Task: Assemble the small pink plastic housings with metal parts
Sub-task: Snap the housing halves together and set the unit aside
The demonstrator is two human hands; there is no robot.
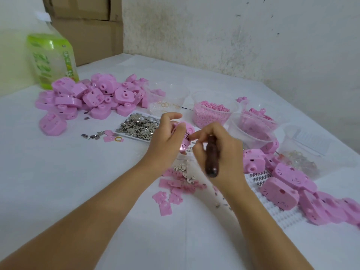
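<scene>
My left hand [167,141] grips a small pink housing [187,131] above the middle of the table, fingers curled round its left side. My right hand [218,151] holds a dark brown tool handle [211,156] in its palm, while its fingertips pinch at a small metal part against the housing's edge. The housing is largely hidden by both hands. A white tray of shiny metal parts [139,126] lies just left of my left hand. Loose metal parts and flat pink plates [171,190] lie on the table under my wrists.
A heap of pink housings [87,98] lies at the back left, beside a green-labelled plastic bottle [51,59]. Clear tubs [212,112] of pink pieces stand behind my hands. More housings [292,182] and a white spring board [261,178] lie to the right.
</scene>
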